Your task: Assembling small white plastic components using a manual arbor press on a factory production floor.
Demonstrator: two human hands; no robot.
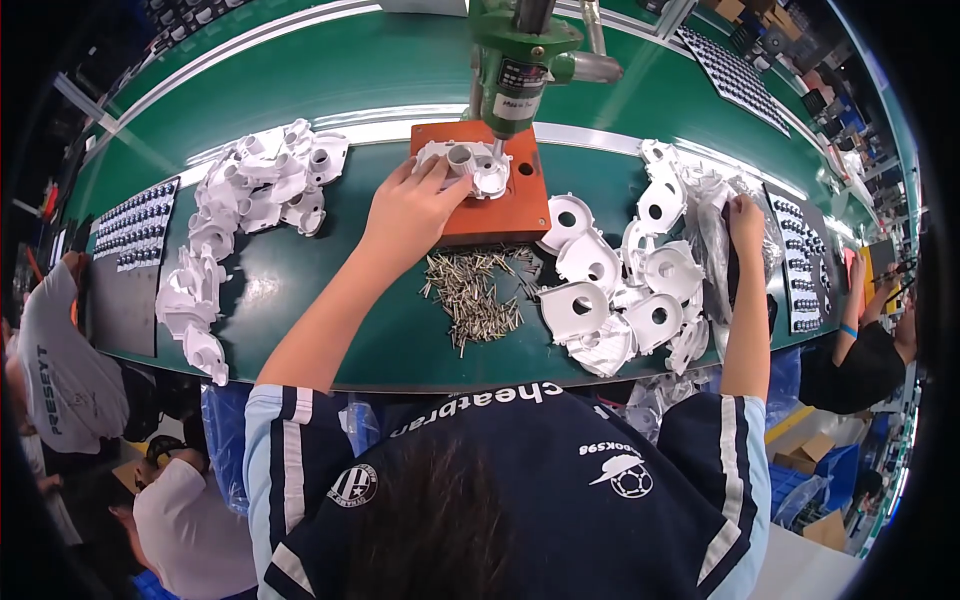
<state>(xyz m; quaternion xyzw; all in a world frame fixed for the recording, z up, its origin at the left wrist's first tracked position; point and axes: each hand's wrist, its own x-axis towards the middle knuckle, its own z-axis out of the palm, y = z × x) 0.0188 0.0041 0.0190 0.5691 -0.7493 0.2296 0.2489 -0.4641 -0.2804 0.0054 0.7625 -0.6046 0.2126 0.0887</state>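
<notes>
Beneath the tool of a green press [512,85], a white plastic housing [488,178] with round openings sits on an orange block [455,225]. My left hand [425,195] is closed on the left side of this housing, fingers over the top and thumb toward the near edge. The press's thin metal tip comes down at the housing's right part. Over on the right, my right hand [745,225] is curled beside a crumpled clear plastic bag [712,215]. Whatever its fingers grip is hidden from view.
Loose metal screws [475,300] lie in a heap before the block. White housings [265,180] are piled at left, and round-holed white covers [590,260] at right. Trays of small dark parts [135,225] flank both sides. Other people [75,370] work nearby.
</notes>
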